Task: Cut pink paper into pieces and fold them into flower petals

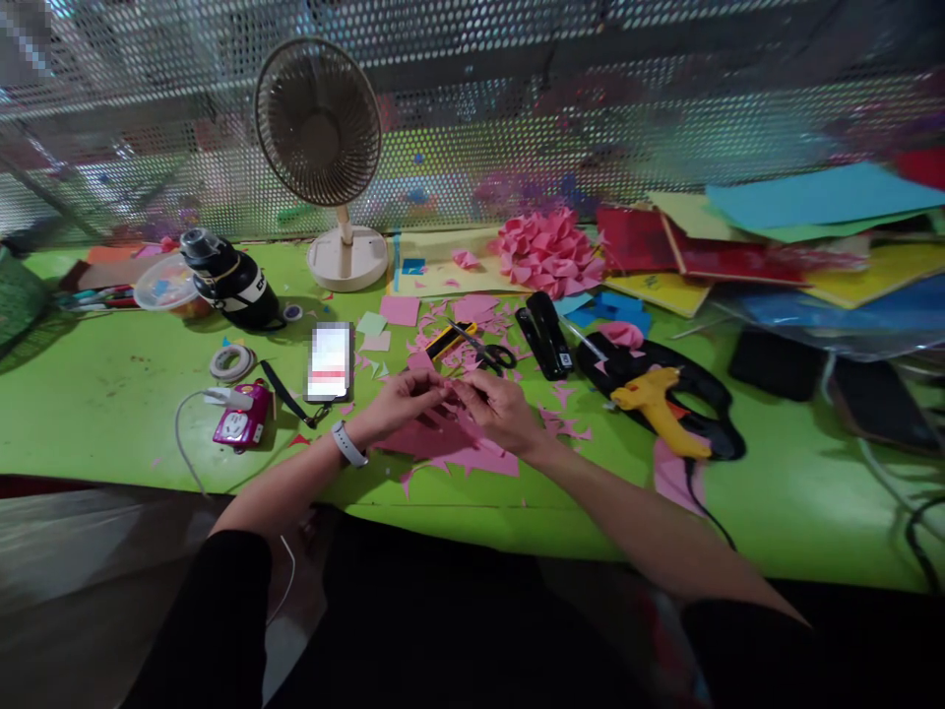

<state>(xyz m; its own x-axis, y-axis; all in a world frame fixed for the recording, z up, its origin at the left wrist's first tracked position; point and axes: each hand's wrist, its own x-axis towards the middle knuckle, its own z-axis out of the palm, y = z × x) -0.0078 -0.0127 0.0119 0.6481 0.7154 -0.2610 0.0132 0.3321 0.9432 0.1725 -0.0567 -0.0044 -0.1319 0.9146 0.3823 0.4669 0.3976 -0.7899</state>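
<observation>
My left hand and my right hand meet over the green table, fingers pinched together on a small piece of pink paper held between them. Beneath the hands lies a larger pink sheet with jagged cut edges, and pink paper scraps are scattered around. Black-handled scissors lie just beyond the hands. A pink folded-paper flower ball sits farther back.
A phone, tape roll, pink charger and black bottle lie to the left. A desk fan stands behind. A stapler and yellow glue gun are on the right, with stacked coloured paper at far right.
</observation>
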